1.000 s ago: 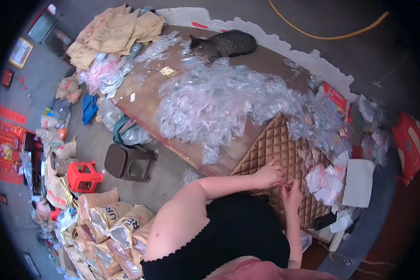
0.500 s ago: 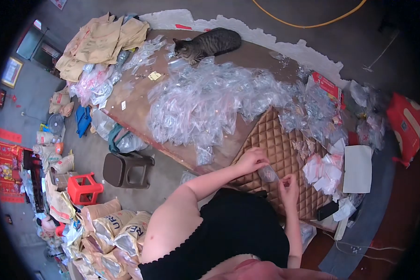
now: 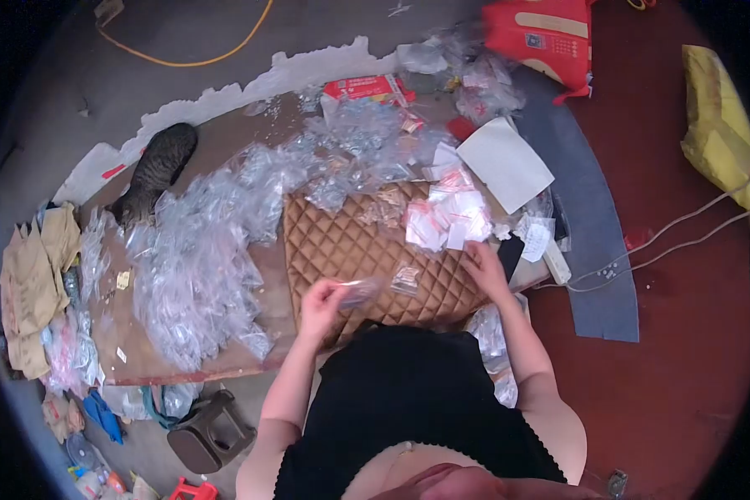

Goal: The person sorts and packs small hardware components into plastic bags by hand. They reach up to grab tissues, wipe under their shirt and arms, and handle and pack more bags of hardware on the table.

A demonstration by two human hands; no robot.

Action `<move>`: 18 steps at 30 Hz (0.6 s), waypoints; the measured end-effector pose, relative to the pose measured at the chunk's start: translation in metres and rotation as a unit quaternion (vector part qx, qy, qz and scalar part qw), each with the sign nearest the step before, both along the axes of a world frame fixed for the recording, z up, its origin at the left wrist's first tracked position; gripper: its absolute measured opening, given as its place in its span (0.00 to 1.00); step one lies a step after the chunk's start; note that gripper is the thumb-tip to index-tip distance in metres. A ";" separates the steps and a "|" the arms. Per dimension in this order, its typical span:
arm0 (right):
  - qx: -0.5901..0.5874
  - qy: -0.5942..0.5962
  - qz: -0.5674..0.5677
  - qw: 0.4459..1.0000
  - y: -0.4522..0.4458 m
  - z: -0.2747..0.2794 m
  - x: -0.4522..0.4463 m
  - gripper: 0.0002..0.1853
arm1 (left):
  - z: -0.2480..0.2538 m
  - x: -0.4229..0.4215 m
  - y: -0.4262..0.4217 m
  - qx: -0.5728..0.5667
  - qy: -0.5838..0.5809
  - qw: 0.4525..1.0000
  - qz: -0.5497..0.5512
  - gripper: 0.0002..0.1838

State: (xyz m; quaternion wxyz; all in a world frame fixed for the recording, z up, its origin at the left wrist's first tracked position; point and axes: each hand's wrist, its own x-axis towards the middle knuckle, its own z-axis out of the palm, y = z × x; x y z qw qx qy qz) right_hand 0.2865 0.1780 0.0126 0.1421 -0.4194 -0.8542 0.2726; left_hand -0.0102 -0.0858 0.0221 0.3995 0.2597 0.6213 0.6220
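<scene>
My left hand (image 3: 318, 307) is closed on the edge of a clear plastic bag (image 3: 362, 292), which sticks out to the right over a brown quilted mat (image 3: 350, 225). My right hand (image 3: 485, 271) is at the lower right edge of a heap of white and pink paper slips (image 3: 429, 225). Its thumb and forefinger look apart, and nothing can be seen held between them. Between my hands a small clear packet (image 3: 405, 281) with pale contents lies on the mat.
Many filled clear bags (image 3: 200, 258) cover the table's left and middle. A cat (image 3: 162, 162) rests at the far left edge. A white sheet (image 3: 506, 165) and a dark phone-like object (image 3: 510, 252) lie right of the slips. A brown stool (image 3: 208, 433) stands below left.
My view has turned to the right. My hands, earlier close together at a clear bag, are now apart: the left keeps a bag, the right has moved to the paper slips.
</scene>
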 end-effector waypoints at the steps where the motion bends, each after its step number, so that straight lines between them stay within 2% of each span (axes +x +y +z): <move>1: 0.063 -0.016 -0.046 0.997 0.018 -0.003 0.012 0.25 | 0.010 -0.005 0.003 0.034 -0.040 0.998 0.025 0.06; 2: 0.068 0.011 -0.048 0.996 0.043 -0.004 0.025 0.26 | 0.003 -0.011 0.005 0.025 -0.026 0.997 0.061 0.05; 3: 0.007 0.034 -0.135 0.990 0.066 -0.015 0.037 0.30 | -0.009 -0.019 0.005 0.016 -0.013 0.995 0.096 0.05; 4: -0.018 0.104 -0.173 0.979 0.088 -0.018 0.044 0.35 | -0.032 -0.030 0.001 0.018 -0.012 0.995 0.095 0.05; 5: -0.093 0.206 -0.217 0.950 0.125 -0.050 0.062 0.38 | -0.063 -0.042 -0.006 -0.074 0.030 0.994 0.080 0.08; 6: -0.136 0.201 -0.267 0.932 0.146 -0.049 0.066 0.39 | -0.087 -0.046 -0.010 -0.164 0.072 0.982 0.065 0.12; 7: -0.178 0.196 -0.317 0.911 0.166 -0.046 0.068 0.41 | -0.102 -0.041 -0.011 -0.161 0.075 0.982 0.063 0.12; 8: -0.175 0.199 -0.318 0.910 0.188 -0.048 0.070 0.41 | -0.115 -0.033 -0.012 -0.090 0.066 0.985 0.134 0.18; 9: -0.196 0.207 -0.365 0.886 0.210 -0.056 0.070 0.41 | -0.122 -0.026 -0.013 -0.020 0.056 0.977 0.204 0.25; 10: -0.216 0.215 -0.410 0.860 0.228 -0.062 0.069 0.41 | -0.113 -0.021 -0.015 -0.017 0.058 0.977 0.203 0.25; 11: -0.215 0.219 -0.409 0.860 0.242 -0.065 0.069 0.41 | -0.098 -0.017 -0.018 -0.053 0.068 0.973 0.216 0.29; 12: -0.216 0.279 -0.393 0.849 0.255 -0.067 0.067 0.40 | -0.087 -0.013 -0.019 -0.089 0.077 0.966 0.231 0.34; 13: -0.219 0.337 -0.375 0.835 0.269 -0.071 0.065 0.39 | -0.088 -0.011 -0.020 -0.086 0.078 0.965 0.235 0.34; 17: -0.101 0.285 -0.476 0.826 0.306 -0.116 0.057 0.35 | -0.091 -0.009 -0.039 -0.125 0.049 0.964 0.230 0.31; 18: -0.103 0.285 -0.479 0.824 0.307 -0.118 0.053 0.35 | -0.091 -0.009 -0.038 -0.133 0.043 0.965 0.220 0.29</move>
